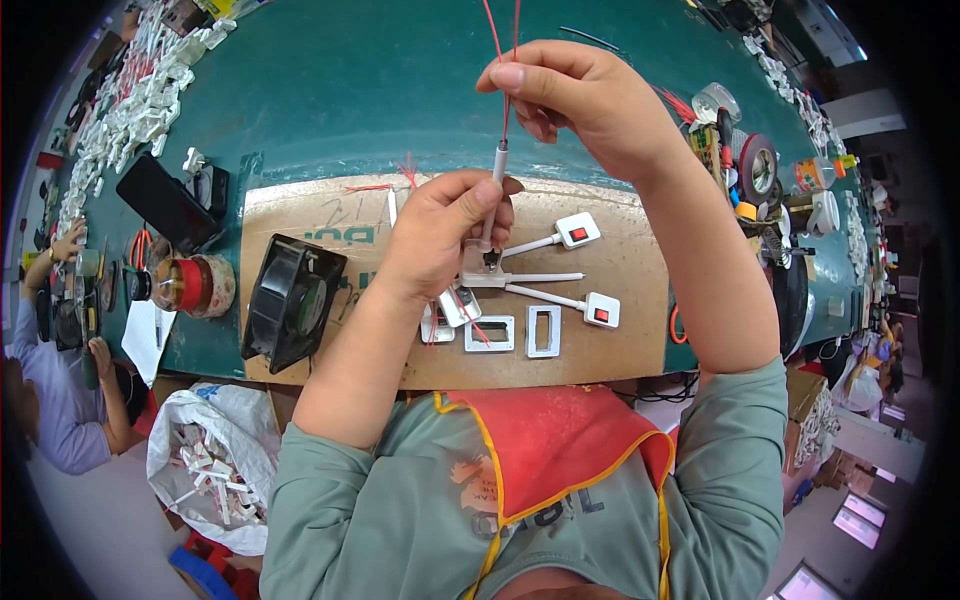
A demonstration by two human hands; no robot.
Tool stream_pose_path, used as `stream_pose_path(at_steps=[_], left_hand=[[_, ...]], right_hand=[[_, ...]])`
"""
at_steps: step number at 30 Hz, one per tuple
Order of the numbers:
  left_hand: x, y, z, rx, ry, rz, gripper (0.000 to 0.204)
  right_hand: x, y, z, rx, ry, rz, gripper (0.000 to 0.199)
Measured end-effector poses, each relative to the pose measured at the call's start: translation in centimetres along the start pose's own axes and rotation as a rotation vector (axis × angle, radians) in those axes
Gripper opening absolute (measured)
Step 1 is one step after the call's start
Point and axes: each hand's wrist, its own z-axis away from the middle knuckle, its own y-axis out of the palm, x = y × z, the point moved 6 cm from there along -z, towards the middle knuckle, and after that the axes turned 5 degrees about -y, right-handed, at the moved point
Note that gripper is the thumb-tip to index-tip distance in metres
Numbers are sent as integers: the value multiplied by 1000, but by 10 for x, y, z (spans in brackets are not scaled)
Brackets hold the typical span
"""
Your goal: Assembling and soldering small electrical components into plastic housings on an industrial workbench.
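My left hand [455, 222] is closed around a slim white tube [500, 162], which stands nearly upright with its dark-tipped end toward the far side. Red wires [506, 112] come out of that end. Above it, my right hand [565, 88] pinches them between thumb and fingers. Below my left hand, a translucent white housing [484, 274] lies on the brown board, partly hidden by the hand. White stems spread to its right; two end in a white switch box [577, 232] and another switch box [602, 311], each with a red rocker. Two white rectangular frames [490, 334] lie nearer me.
The brown board [640, 345] lies on a green table [340, 90]. A black fan [292, 300], a phone [168, 205] and a jar [205, 287] stand left. Tape rolls [757, 168] and tools are right. White parts heap at far left. A co-worker's arm [115, 405] shows left.
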Motion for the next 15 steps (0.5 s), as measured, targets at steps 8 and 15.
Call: stream_pose_path(at_steps=[8,15], left_hand=[[2,-1,0,1,-14,55,31],[2,-2,-1,-1,-39,42,31]], right_hand=[[-14,9,5,87,70,59,26],[-6,0,-9,109,67,-97,26]])
